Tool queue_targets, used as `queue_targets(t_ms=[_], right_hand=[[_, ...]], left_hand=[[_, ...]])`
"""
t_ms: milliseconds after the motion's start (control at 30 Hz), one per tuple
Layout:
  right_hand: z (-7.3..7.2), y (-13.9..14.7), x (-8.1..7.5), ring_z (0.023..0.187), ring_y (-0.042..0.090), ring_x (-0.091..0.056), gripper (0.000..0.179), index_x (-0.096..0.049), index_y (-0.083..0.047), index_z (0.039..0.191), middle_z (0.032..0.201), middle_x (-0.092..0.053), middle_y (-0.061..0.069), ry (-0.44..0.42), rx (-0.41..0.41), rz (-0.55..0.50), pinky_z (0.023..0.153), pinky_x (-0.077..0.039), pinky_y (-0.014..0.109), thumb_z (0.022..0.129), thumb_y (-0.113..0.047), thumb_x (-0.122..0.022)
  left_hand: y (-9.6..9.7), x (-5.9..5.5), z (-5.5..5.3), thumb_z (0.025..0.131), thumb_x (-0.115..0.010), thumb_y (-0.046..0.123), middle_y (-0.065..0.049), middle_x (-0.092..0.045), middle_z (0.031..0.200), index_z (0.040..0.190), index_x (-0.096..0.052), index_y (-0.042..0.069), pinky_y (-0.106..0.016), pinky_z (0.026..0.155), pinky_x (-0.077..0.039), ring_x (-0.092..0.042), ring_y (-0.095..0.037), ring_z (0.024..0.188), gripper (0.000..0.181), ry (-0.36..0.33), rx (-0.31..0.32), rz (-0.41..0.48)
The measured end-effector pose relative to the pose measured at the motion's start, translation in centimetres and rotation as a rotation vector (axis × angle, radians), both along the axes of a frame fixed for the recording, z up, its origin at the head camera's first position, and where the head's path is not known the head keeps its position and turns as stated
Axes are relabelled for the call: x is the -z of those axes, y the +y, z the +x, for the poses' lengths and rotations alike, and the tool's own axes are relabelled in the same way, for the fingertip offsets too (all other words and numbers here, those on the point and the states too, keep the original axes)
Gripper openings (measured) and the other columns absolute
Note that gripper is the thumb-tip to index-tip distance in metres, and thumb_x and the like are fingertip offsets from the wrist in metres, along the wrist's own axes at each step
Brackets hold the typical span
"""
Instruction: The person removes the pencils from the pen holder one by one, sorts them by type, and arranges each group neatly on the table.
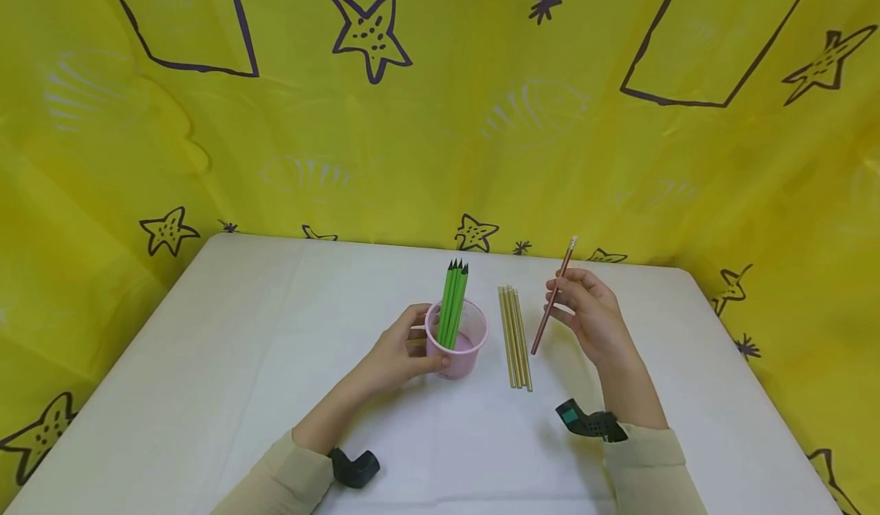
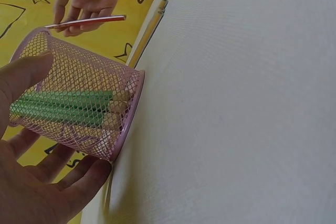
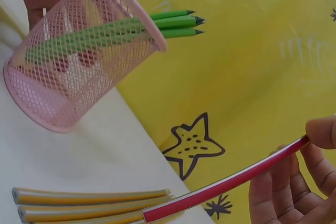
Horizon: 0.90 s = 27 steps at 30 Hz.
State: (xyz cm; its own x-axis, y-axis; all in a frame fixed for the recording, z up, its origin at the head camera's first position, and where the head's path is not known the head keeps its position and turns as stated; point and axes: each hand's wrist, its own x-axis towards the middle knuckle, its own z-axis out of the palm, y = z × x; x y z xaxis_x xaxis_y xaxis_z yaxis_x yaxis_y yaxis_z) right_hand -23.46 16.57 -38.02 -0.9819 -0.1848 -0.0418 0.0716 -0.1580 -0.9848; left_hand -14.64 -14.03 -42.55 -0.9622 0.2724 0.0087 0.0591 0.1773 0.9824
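My left hand (image 1: pixel 395 356) is wrapped round the side of a pink mesh pencil cup (image 1: pixel 459 368), which stands on the table. Several green pencils (image 1: pixel 451 309) lean inside the cup, their dark points up past its rim. My right hand (image 1: pixel 593 312) pinches a red pencil (image 1: pixel 544 325) between thumb and fingers, to the right of the cup. The pencil slants, with its eraser end up; in the right wrist view the red shaft (image 3: pixel 226 184) has its plain end lowest. Between the cup and the right hand, several gold pencils (image 1: pixel 516 339) lie side by side on the table.
A white-covered table (image 1: pixel 275 408) spreads under everything. Behind it and at both sides hangs a yellow cloth (image 1: pixel 440 133) with starfish drawings. A dark wrist camera (image 1: pixel 354 469) sits on the left sleeve, another dark wrist camera (image 1: pixel 591 423) on the right.
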Motion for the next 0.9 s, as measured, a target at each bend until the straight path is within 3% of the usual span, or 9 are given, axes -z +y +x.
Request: queue_targets(t_ms=[233,467,900], right_hand=[[-0.5,0.3,1.0,0.089,0.014,-0.063,0.022,-0.054,-0.008,0.113,0.096,-0.066,-0.004,-0.041,0.02,0.045,0.081,-0.06,0.025,0.1,-0.024,-0.062],[-0.9,0.6,1.8,0.087,0.012,-0.063,0.018,-0.055,-0.01,0.112,0.094,-0.067,-0.006,-0.086,0.028,0.09,0.077,-0.059,0.023,0.101,-0.023,-0.06],[-1.0,0.5,2.6,0.094,0.018,-0.062,0.033,-0.046,-0.002,0.126,0.101,-0.066,-0.001,-0.132,0.021,0.225,0.079,-0.059,0.023,0.101,-0.021,-0.058]], left_hand=[[0.0,0.0,0.0,0.082,-0.082,0.012,-0.012,-0.049,0.144,0.146,-0.038,0.018,-0.048,0.101,-0.052,-0.057,-0.037,0.126,0.078,-0.007,-0.003,0.013],[0.0,0.1,0.0,0.082,-0.082,0.013,-0.011,-0.049,0.145,0.146,-0.038,0.019,-0.047,0.1,-0.053,-0.057,-0.037,0.126,0.078,-0.011,0.0,0.01],[0.0,0.0,0.0,0.082,-0.082,0.013,-0.011,-0.049,0.145,0.146,-0.038,0.019,-0.047,0.1,-0.053,-0.057,-0.037,0.126,0.078,-0.009,-0.001,0.008]])
